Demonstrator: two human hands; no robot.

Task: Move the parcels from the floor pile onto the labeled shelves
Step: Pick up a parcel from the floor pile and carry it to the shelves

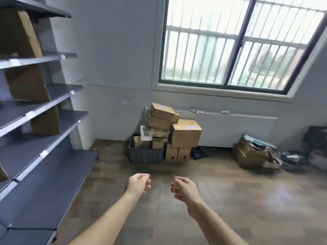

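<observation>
I saw daylight pour in through the barred window (pixel 235 43), so bright that the outside looked washed out and white. The floor (pixel 247 191) had a soft shine on it. The shelves (pixel 44 121) on the left looked dark, blurry and bent near the edge. The whole picture was a little fuzzy and tilted.

Shelves (pixel 40 106) run along the left wall, boxes (pixel 26 82) on their upper levels. Far ahead, under the window (pixel 235 41), a parcel pile (pixel 177 131) sits partly in a crate (pixel 146 155). Another pile (pixel 253 152) lies far right. Two hands, left (pixel 138 184) and right (pixel 184 189), hover near, side by side.
</observation>
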